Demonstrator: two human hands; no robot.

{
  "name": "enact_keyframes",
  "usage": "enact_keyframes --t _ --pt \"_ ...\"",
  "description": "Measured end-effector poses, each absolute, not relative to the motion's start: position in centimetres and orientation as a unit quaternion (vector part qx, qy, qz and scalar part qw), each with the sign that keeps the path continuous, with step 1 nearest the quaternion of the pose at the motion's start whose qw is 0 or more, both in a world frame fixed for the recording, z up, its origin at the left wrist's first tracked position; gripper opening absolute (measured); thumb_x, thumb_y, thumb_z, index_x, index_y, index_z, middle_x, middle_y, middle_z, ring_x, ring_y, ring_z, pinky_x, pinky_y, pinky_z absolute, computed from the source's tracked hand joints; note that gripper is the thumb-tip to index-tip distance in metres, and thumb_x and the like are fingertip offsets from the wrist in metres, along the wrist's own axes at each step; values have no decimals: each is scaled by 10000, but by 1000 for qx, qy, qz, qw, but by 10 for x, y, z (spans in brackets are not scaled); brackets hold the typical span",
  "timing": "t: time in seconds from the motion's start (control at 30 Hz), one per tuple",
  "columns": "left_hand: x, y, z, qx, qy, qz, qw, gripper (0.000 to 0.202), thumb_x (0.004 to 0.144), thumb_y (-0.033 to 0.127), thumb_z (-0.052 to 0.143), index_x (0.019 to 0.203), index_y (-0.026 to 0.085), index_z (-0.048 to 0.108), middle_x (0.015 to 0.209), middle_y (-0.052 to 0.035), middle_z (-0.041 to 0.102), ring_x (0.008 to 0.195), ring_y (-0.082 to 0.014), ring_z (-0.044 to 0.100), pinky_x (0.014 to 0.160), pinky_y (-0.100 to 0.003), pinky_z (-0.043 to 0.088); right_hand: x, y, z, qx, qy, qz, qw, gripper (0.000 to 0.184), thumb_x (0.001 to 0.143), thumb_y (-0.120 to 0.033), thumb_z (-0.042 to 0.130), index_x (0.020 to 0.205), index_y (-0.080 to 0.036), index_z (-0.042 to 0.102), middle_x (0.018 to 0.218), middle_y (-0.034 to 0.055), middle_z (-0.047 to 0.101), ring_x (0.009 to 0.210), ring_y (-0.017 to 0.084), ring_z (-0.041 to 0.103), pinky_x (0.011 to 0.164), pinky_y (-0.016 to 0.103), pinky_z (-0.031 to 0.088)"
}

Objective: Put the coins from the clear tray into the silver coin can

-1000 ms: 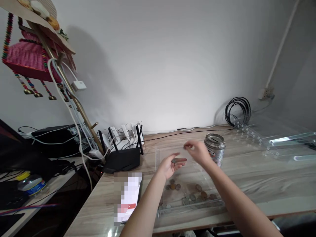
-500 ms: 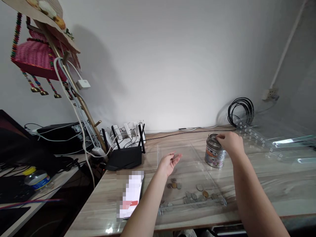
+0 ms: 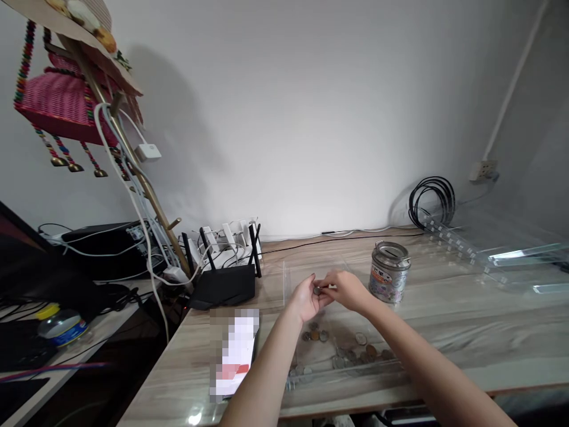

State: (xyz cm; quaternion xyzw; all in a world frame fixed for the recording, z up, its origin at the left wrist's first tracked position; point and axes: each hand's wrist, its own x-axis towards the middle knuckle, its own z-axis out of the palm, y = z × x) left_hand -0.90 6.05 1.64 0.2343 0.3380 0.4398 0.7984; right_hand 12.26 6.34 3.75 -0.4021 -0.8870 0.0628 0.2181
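My left hand (image 3: 306, 301) is palm up and cupped above a clear plastic tray. A small silvery coin (image 3: 317, 290) shows at its fingers; whether more coins lie in the palm is hidden. My right hand (image 3: 344, 289) reaches across from the right, its thumb and fingers pinched together at that coin. To the right, upright on the table, stands a round printed tin (image 3: 388, 279) with a slotted metal lid. Silver and brassy coins (image 3: 351, 354) lie spread over the near part of the clear tray (image 3: 288, 279), below my hands.
A phone (image 3: 235, 356) lies left of my left forearm. Behind it sits a black router (image 3: 226, 286) with antennas and cables. Clear plastic panels (image 3: 511, 249) and a coil of black cable (image 3: 431, 201) are at the back right. The table's front edge (image 3: 524, 391) runs near me.
My right hand has left the slotted lid of the tin and moved left to the coin in my left hand. My left hand has stayed nearly in place, above the tray.
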Motion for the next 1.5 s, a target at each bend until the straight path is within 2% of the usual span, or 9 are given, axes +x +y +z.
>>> enact_keyframes --t 0.23,0.37,0.5,0.8,1.0,1.1,1.23,1.33,1.5 --pt "-13 59 19 273 334 443 786 270 791 241 384 932 47 509 885 -188 618 835 -216 604 660 -238 471 204 73 72 -589 -684 -108 416 294 774 -367 400 824 -216 647 851 52 621 817 180 517 660 259 363" --pt "-13 60 18 278 344 449 776 259 776 215 389 936 51 509 866 -177 627 827 -210 608 667 -238 472 244 81 76 -727 -587 -81 348 279 679 -437 482 691 -218 656 748 63 621 706 209 531 535 272 344" --pt "-13 61 17 275 346 456 773 257 777 214 382 929 54 512 860 -179 627 815 -207 610 676 -250 472 251 84 75 -779 -557 -22 287 300 641 -469 489 703 -237 670 696 80 619 631 215 539 490 277 332" --pt "-14 61 18 266 349 462 771 269 785 224 375 941 50 510 882 -185 616 827 -207 604 719 -278 453 261 95 75 -775 -564 -6 284 281 611 -452 528 693 -228 677 692 88 614 645 228 544 496 287 348" --pt "-16 61 20 223 296 471 800 407 804 398 339 933 49 504 920 -213 583 876 -241 575 738 -322 426 210 75 70 -625 -631 -136 439 310 754 -381 411 862 -197 636 833 75 605 786 188 519 661 277 374" --pt "-16 61 21 211 255 480 812 469 782 502 322 867 83 514 823 -164 591 790 -218 583 706 -312 422 154 61 56 -480 -800 -15 359 263 782 -338 400 864 -228 625 806 33 605 710 128 526 612 213 364" --pt "-15 56 28 235 220 473 820 488 774 549 296 869 131 529 676 -53 558 614 -136 547 644 -265 417 109 53 38 -408 -882 34 234 209 776 -291 427 792 -229 627 812 23 599 699 113 522 576 195 331" --pt "-14 51 33 266 225 454 820 510 758 580 295 914 158 536 710 -51 568 667 -148 551 681 -289 411 118 53 43 -424 -872 32 243 223 782 -272 410 820 -242 627 837 15 606 730 113 528 601 193 337" --pt "-13 53 30 334 282 462 772 529 763 562 309 1036 157 512 957 -121 585 882 -214 550 722 -342 409 199 67 84 -622 -686 -68 371 265 764 -335 408 861 -237 635 861 43 628 724 150 540 608 231 355"
